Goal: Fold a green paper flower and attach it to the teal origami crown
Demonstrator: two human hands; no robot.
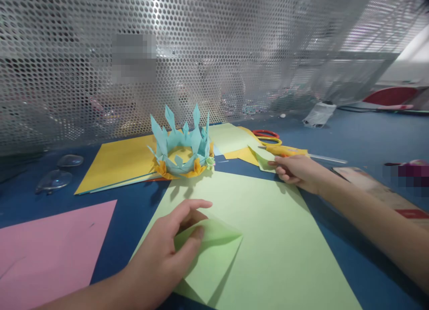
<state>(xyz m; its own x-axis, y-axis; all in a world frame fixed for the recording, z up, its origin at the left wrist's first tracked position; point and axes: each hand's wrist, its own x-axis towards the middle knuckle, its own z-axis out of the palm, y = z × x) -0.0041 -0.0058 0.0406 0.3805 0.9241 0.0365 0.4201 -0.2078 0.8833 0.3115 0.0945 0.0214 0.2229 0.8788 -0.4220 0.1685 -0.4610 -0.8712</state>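
My left hand [170, 243] is closed on a folded light green paper [217, 252], thumb over its near side, above a large light green sheet [268, 220]. Farther right, my right hand [295, 169] pinches the edge of a small green paper piece [263, 158], beside a yellow cutter [284, 150]. Between and beyond my hands stands a light blue paper crown [181, 153] with pointed tips and orange folded pieces round its base.
Yellow sheets [124, 160] lie under and left of the crown, and a pink sheet [56, 252] at lower left. Glasses [55, 179] rest at far left. Red-handled scissors [266, 133] lie behind the cutter. A perforated metal screen [201, 59] closes the back.
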